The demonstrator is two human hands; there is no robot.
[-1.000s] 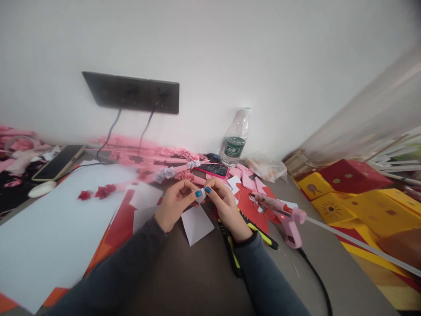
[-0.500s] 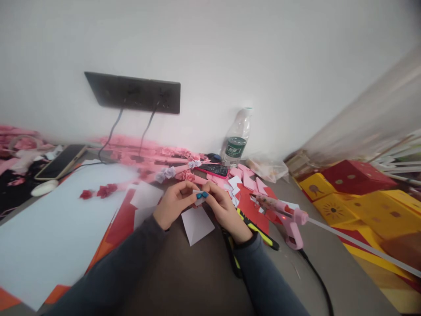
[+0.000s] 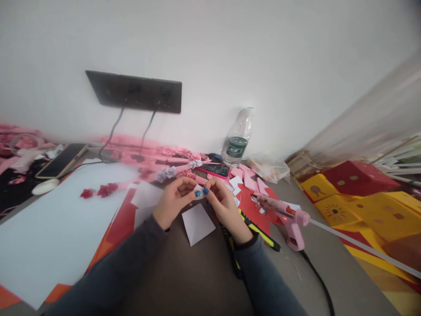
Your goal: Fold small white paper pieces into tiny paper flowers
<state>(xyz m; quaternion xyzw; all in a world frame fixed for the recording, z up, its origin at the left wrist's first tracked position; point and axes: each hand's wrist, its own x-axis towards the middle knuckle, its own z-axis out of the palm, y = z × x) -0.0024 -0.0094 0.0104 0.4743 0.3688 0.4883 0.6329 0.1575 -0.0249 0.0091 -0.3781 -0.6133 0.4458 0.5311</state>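
Between my two hands is a small folded piece of white paper (image 3: 199, 194), partly hidden by the fingers. My left hand (image 3: 177, 199) pinches its left side with thumb and fingertips. On the right side, my right hand (image 3: 222, 204) pinches it the same way, the two thumbs a little apart. Just below the hands, a creased white paper square (image 3: 198, 224) lies flat on the grey table (image 3: 184, 281). Under and beside my right wrist are tools with black and yellow handles (image 3: 263, 235), partly covered.
A pink glue gun (image 3: 279, 208) with a lit red light and a long glue stick rests at right, its cable trailing forward. Behind stand a water bottle (image 3: 236, 140) and a phone (image 3: 213, 170). Large white sheets (image 3: 75, 210) lie left; yellow boxes (image 3: 371, 215) sit far right.
My thumbs have drawn slightly apart, so more of the small folded paper shows between them. The other things stay in place; the view has shifted slightly.
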